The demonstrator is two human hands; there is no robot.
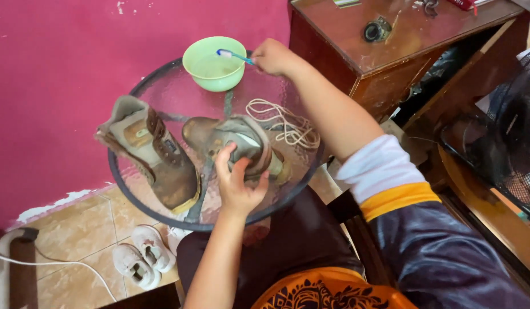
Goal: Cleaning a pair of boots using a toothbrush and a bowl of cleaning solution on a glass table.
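Closest to the camera is the person's lap, dark trousers and an orange patterned hem, with the left hand coming up from it and clamped over the side of a worn brown boot, fingers spread and curled round the upper. That boot lies on its side about mid-way across the round glass counter. The right hand is up at the far edge, pinching a blue toothbrush whose head sits over the green bowl, which has some cloudy liquid in it. A loose pile of pale laces lies just right of the held boot. The second boot rests to the left, sole tilted up. Under the counter, small white shoes on tan floor tiles; a wooden cabinet stands to the right.
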